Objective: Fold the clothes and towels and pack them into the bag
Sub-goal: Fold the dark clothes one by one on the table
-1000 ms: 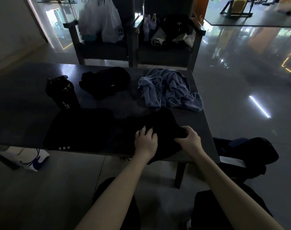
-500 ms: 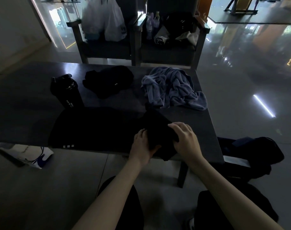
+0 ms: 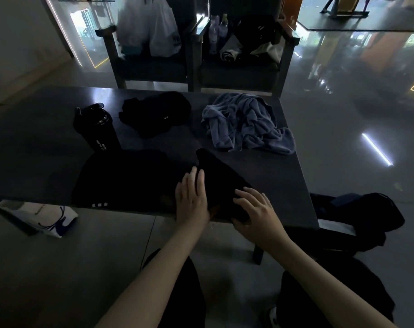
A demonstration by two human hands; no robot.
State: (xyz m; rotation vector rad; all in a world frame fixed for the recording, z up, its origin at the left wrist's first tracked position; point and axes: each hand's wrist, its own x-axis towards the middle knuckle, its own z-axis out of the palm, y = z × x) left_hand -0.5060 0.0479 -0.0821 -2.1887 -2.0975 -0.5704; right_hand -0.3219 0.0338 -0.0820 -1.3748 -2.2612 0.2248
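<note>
Left hand (image 3: 191, 200), right hand (image 3: 255, 210) now flat, fingers (image 3: 193, 177) straight, on garment (image 3: 221, 177) at table (image 3: 286, 204) edge.

This looks like the lounge of a gym or sports club. A dark bench (image 3: 272, 176) carries a black shaker bottle (image 3: 98, 129) and a crumpled blue-grey towel (image 3: 246, 126). A dark sports bag (image 3: 366, 216) sits beside it on the polished, light-reflecting floor (image 3: 343, 129). Two dark armchairs (image 3: 154, 67) stand behind, and what looks like an exercise machine frame (image 3: 343, 8) shows in the far room.
</note>
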